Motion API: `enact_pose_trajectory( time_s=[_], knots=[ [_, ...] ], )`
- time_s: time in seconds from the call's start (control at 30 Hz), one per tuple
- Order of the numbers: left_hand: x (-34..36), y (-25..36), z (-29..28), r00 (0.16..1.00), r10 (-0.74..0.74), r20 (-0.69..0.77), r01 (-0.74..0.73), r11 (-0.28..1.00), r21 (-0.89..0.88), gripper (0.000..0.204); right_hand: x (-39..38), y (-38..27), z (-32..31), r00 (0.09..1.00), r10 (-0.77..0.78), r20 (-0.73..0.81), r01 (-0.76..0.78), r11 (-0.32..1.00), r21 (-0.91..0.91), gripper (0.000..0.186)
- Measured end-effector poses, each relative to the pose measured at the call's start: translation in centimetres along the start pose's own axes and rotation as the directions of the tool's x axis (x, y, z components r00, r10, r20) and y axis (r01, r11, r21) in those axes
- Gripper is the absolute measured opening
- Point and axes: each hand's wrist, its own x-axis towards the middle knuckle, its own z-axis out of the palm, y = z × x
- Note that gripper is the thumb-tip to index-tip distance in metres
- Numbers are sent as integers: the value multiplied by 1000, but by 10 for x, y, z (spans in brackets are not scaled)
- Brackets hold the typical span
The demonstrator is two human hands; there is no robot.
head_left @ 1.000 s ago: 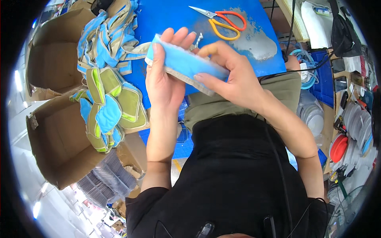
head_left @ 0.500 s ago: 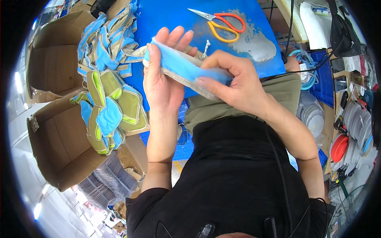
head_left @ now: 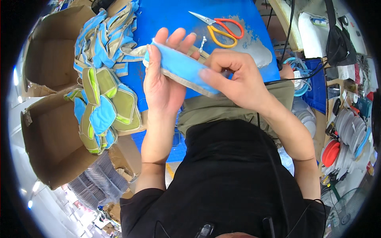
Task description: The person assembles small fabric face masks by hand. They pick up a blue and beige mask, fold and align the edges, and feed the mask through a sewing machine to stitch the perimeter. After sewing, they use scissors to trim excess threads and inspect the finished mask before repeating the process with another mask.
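Fabric strip (head_left: 178,63) held between left hand (head_left: 164,83) and right hand (head_left: 240,81)

Left hand: palm up, fingers extended behind the strip, thumb laid over its left end; holding. Right hand: fingers curled, thumb pressed on the strip's right part; holding. Right thumb tip blurred, exact contact unclear. Strip is light blue with a beige lower edge, slanting down to the right, in front of the near side of the blue desk (head_left: 166,20).

Beyond the fingers, on the desk: a small whitish twisted piece (head_left: 203,44), then scissors (head_left: 213,22) with one red and one yellow handle, blades spread, tips pointing left. Worn grey patch (head_left: 258,51) beside them.

Left of the hands: heap of blue-and-beige straps (head_left: 105,35); nearer the body, pile of olive, lime and blue padded pieces (head_left: 103,111). Farther left: two open cardboard boxes (head_left: 53,59). Below the pile: ribbed grey stacks (head_left: 97,178).

Far right: coiled light-blue tubing (head_left: 303,90).
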Motion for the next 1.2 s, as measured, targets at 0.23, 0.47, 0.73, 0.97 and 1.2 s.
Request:
enact_pose_trajectory(
  time_s=[0.23, 0.47, 0.73, 0.97, 1.2],
  knots=[
    [-2, 7, -1, 997, -13, 82, 36, 957, -287, 46, 7, -5, 5, 994, 105, 22, -105, 994, 11, 28],
    [1, 16, -2, 997, 14, 75, 8, 957, -289, 46, 7, -7, 10, 995, 97, -9, -96, 991, 96, 22],
    [4, 18, -3, 993, 57, 101, -20, 943, -332, 45, 6, 1, 15, 993, -103, -60, 105, 994, 31, 24],
    [5, 17, -4, 983, 63, 171, 10, 917, -399, 44, 6, -5, 16, 995, -91, -28, 90, 995, -45, 31],
    [10, 20, -2, 978, 55, 203, 40, 898, -437, 45, 9, -7, 22, 993, 80, -88, -61, 978, 202, 23]
  ],
)
